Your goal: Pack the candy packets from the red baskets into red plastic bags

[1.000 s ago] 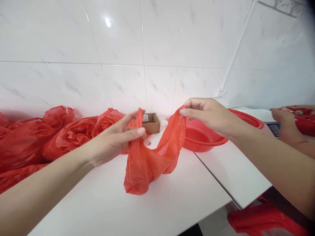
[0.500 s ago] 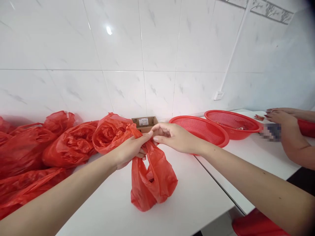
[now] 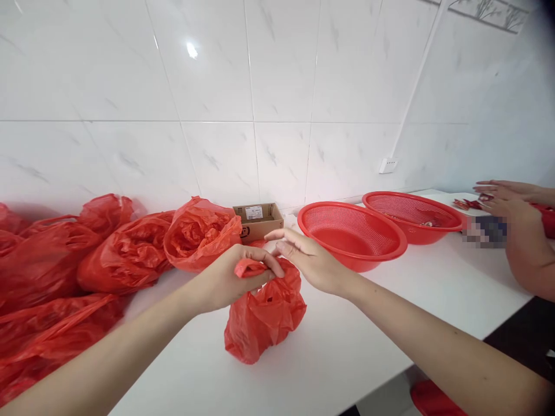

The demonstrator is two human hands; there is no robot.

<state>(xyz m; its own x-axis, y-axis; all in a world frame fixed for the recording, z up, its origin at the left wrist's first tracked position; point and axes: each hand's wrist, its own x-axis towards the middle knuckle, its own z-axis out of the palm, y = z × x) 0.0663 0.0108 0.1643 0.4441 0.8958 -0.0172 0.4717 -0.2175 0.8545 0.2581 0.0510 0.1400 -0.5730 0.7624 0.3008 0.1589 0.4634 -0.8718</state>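
Observation:
A small red plastic bag (image 3: 262, 318) stands on the white counter (image 3: 329, 358) in front of me. My left hand (image 3: 232, 277) is closed round the bag's gathered top and handles. My right hand (image 3: 303, 260) hovers just right of the bag's top, fingers stretched out and slightly apart, holding nothing. Something dark shows faintly through the bag's plastic.
Several filled red bags (image 3: 125, 254) pile along the tiled wall at left. A small cardboard box (image 3: 259, 219) sits behind them. Two red mesh baskets (image 3: 351, 234) (image 3: 411, 216) stand to the right. Another person's hands (image 3: 515, 231) work at the far right.
The bag's two handles were held apart, then brought together. Now my left hand alone grips the gathered top, the bag rests lower on the counter, and my right hand has let go.

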